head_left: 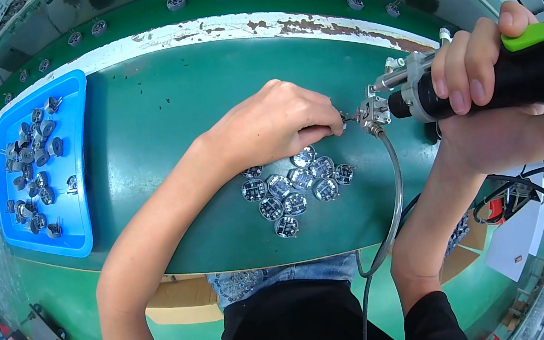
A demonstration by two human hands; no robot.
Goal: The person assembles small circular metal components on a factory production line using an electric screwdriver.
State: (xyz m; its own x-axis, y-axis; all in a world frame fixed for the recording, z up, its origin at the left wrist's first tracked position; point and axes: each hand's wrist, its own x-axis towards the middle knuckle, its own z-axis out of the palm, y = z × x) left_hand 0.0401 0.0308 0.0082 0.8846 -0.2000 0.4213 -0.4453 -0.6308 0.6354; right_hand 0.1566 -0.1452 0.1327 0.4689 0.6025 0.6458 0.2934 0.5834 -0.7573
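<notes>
My right hand (480, 71) wraps around a black power screwdriver (518, 77) with a green lever, held roughly level and pointing left. Its metal head (372, 111) has a clear hose (397, 177) looping down toward me. Right at the screwdriver's tip, my left hand (281, 121) is closed in a pinch; what the fingers hold is hidden. Just below that hand lies a cluster of several small round parts with circuit boards (290, 181) on the green table (159, 146).
A blue tray (87, 159) at the left holds several round motor-like parts (25, 151). Beyond a worn white strip (190, 33), a green belt (143, 19) carries more spaced-out parts. Black cables (528, 179) hang at the right. An open cardboard box (182, 302) sits under the table's near edge.
</notes>
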